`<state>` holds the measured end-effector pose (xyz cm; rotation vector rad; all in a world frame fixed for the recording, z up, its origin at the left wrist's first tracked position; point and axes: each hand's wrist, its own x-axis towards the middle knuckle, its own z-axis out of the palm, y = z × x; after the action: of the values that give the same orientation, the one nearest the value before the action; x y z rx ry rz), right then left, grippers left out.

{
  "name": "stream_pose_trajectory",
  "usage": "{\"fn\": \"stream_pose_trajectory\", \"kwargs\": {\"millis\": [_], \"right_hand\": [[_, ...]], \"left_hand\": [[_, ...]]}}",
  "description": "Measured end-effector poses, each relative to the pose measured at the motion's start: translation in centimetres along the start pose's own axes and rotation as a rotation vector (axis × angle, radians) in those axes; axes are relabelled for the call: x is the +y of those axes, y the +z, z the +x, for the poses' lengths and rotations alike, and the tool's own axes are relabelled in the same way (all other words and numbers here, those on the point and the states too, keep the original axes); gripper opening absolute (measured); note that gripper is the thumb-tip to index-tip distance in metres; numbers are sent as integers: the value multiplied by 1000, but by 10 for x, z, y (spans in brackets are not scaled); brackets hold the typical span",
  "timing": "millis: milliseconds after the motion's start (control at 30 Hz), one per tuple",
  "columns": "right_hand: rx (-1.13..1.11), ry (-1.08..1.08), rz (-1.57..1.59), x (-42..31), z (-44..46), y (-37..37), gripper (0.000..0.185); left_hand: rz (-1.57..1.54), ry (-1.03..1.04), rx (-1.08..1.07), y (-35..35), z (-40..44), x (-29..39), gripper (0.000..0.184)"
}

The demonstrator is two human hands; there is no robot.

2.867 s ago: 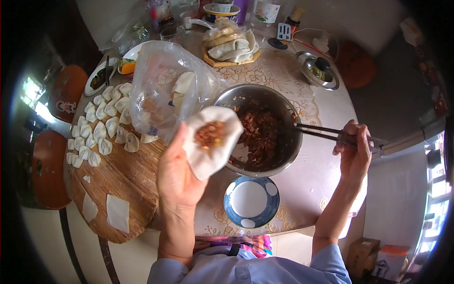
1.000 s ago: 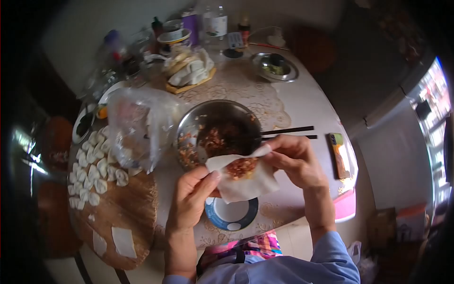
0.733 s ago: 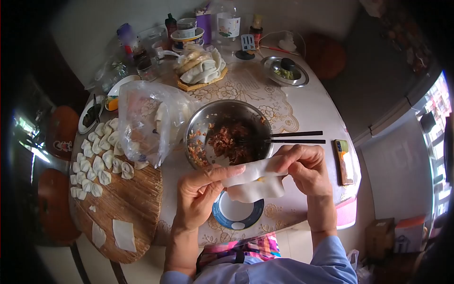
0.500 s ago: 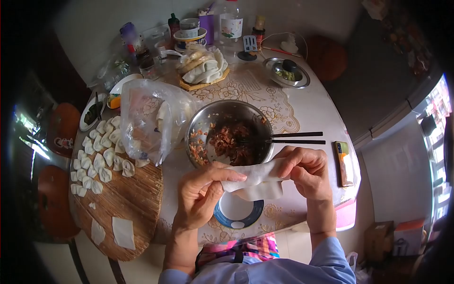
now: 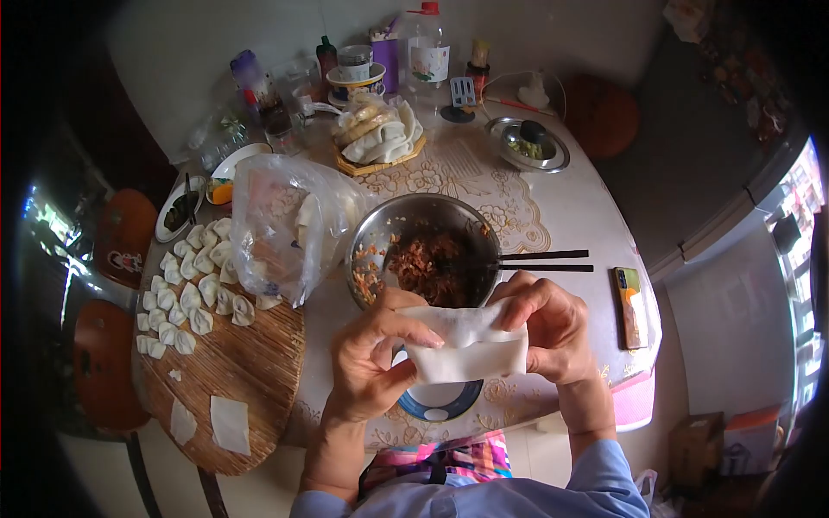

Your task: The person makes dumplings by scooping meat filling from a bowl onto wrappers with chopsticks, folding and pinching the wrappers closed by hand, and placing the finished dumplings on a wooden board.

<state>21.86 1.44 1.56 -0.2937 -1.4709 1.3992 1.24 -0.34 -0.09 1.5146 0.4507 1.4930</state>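
Between both hands a white dumpling wrapper (image 5: 471, 358) is held up, a fold running across its middle. My left hand (image 5: 376, 350) pinches its left end between thumb and fingers, and my right hand (image 5: 553, 332) pinches the right end. Just beyond the hands stands a steel bowl (image 5: 356, 250) of reddish minced filling (image 5: 427, 263), with black chopsticks (image 5: 548, 255) resting over its right rim. Below the wrapper lies a blue-rimmed plate (image 5: 471, 399), partly covered by it. Whether filling is inside the wrapper, I cannot tell.
On the left, a round wooden board (image 5: 259, 371) carries several folded dumplings (image 5: 200, 321) and a loose wrapper (image 5: 230, 425). A clear plastic bag (image 5: 276, 233) sits beside the bowl. Farther back are a wicker tray (image 5: 380, 166) and a steel dish (image 5: 561, 160). A phone (image 5: 630, 306) lies at right.
The wrapper has turned so that its broad face with the fold shows more. Both hands have shifted slightly, and the whole view has moved a little.
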Motion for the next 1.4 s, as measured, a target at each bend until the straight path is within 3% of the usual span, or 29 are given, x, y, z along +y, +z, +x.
{"fn": "stream_pose_trajectory", "kwargs": {"millis": [167,267,300,367,533,767,900,967,1067,1133,1400], "right_hand": [[149,-98,-399,2,-2,3,22],[401,51,-315,4,-5,14,19],[351,-32,-327,10,-10,4,9],[366,-136,-489,24,-11,-8,15],[496,-103,-282,27,-1,12,26],[511,-82,-141,24,-7,8,19],[660,-52,-28,17,-4,9,14],[593,-66,104,13,-2,8,28],[474,-107,196,15,-1,-2,11],[423,-130,189,17,2,-3,10],[314,-69,196,23,4,-3,11]], "left_hand": [[-41,-91,141,2,-3,-6,12],[-85,-235,292,9,-7,-4,12],[-80,-258,340,11,-6,-7,12],[-204,-402,346,7,-4,-3,13],[-337,-308,379,11,-3,-19,14],[-727,-355,324,15,9,-17,17],[-765,-406,293,19,17,-19,28],[-990,-455,270,19,28,-13,40],[-837,-479,231,19,33,-14,37],[-785,-495,251,17,29,-20,26],[-661,-316,264,14,14,-25,21]]}}
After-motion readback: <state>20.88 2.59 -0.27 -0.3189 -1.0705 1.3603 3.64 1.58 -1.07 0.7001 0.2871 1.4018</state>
